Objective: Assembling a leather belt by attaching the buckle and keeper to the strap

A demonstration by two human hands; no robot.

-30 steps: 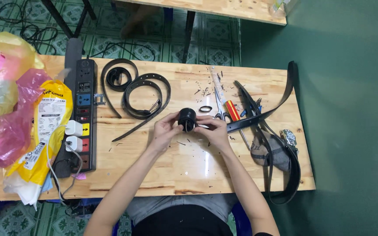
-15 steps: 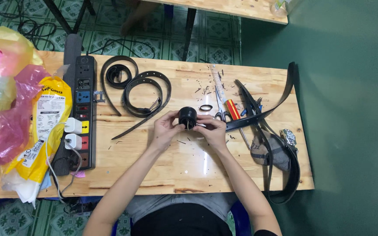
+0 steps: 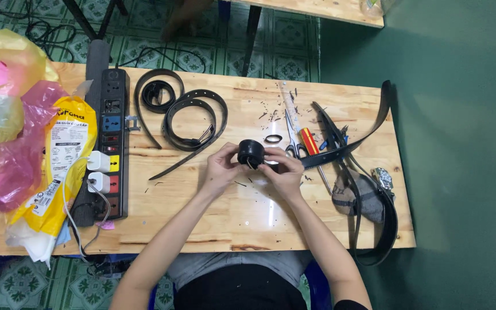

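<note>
Gripping the rolled black belt (image 3: 252,153) above the wooden table (image 3: 213,212), the left hand (image 3: 220,167) and right hand (image 3: 282,169) are staying clamped on it, barely shifting since earlier.

A single head-worn camera looked almost straight down from above the near edge of the pale wooden bench (image 3: 219,215), taking in its whole top from some height, with green patterned floor tiles (image 3: 202,54) beyond the far edge.
</note>
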